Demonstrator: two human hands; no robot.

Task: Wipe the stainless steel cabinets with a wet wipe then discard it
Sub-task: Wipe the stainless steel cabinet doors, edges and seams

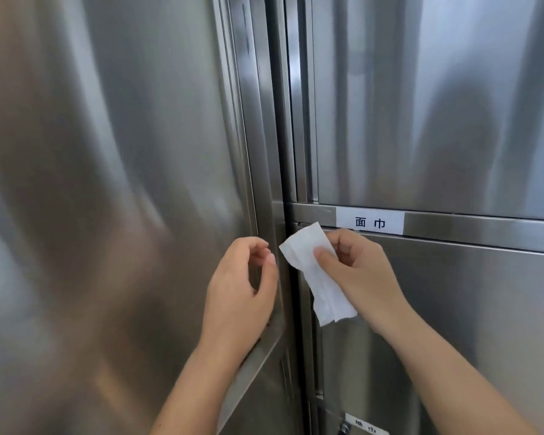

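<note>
Two bare forearms rise from the bottom edge, close to the camera. The left hand (pixel 242 287) is held in front of the seam between the cabinets, its fingers (pixel 261 246) loosely curled with a gap to the thumb and nothing in them; it sits just beside the wet wipe (pixel 302 249) without touching it. The right hand (pixel 355 271) pinches the wipe, thumb on the near face and the other fingers behind. The wipe is white, folded into a long creased strip, running on a slant from upper left to lower right, its lower end hanging free under the hand. It is held in front of the top left corner of the lower right door (pixel 468 309); whether it touches the steel cannot be told.

Behind the left hand stands the tall left cabinet door (pixel 123 183), its brushed steel blurred with reflections. A vertical post (pixel 277 152) separates it from the right side. Above the wipe a horizontal rail (pixel 484 227) carries a white label (pixel 370 222) with two black characters. The upper right door (pixel 421 120) fills the space above the rail. A second label (pixel 363 426) shows at the bottom edge, partly cut off
</note>
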